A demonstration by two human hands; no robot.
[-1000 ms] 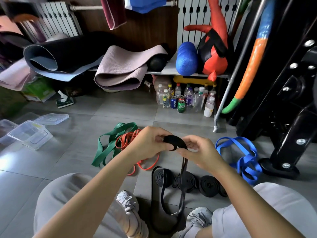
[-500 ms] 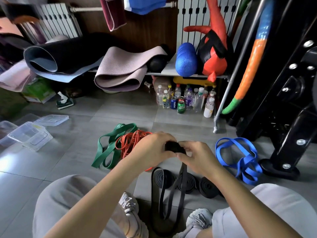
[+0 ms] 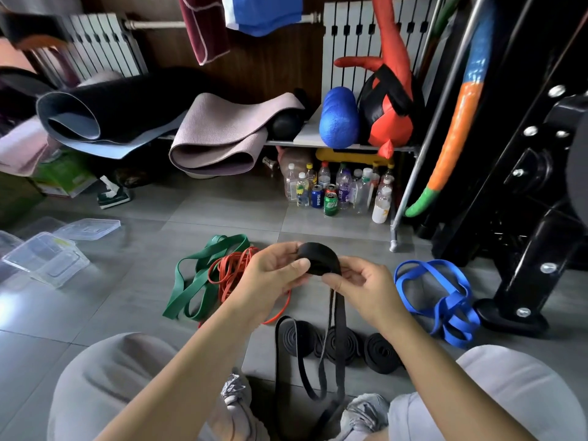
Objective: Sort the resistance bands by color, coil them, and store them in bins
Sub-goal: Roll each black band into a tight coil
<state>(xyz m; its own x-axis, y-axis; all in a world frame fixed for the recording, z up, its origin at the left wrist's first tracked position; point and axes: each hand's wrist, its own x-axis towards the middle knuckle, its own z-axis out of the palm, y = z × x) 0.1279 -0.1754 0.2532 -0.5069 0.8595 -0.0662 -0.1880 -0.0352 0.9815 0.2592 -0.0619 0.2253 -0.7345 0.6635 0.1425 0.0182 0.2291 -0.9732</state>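
Both hands hold a partly coiled black band (image 3: 319,260) above the floor. My left hand (image 3: 273,275) grips the coil from the left, thumb on its front. My right hand (image 3: 366,289) pinches the band just below the coil, and the loose tail (image 3: 334,345) hangs down between my knees. Three finished black coils (image 3: 378,353) lie on the tiles below. A green band (image 3: 194,281) and orange bands (image 3: 232,272) lie tangled to the left. Blue bands (image 3: 442,300) lie in a heap on the right.
Clear plastic bins (image 3: 47,259) and a lid (image 3: 87,229) sit on the floor at far left. Bottles and cans (image 3: 337,192) stand under a shelf with rolled mats (image 3: 216,138). A black machine frame (image 3: 525,249) rises on the right. My shoes (image 3: 235,396) are near the band's tail.
The coil has grown by a wrap and both hands have turned it and lifted it slightly. The hanging tail is shorter and has swung between my knees.
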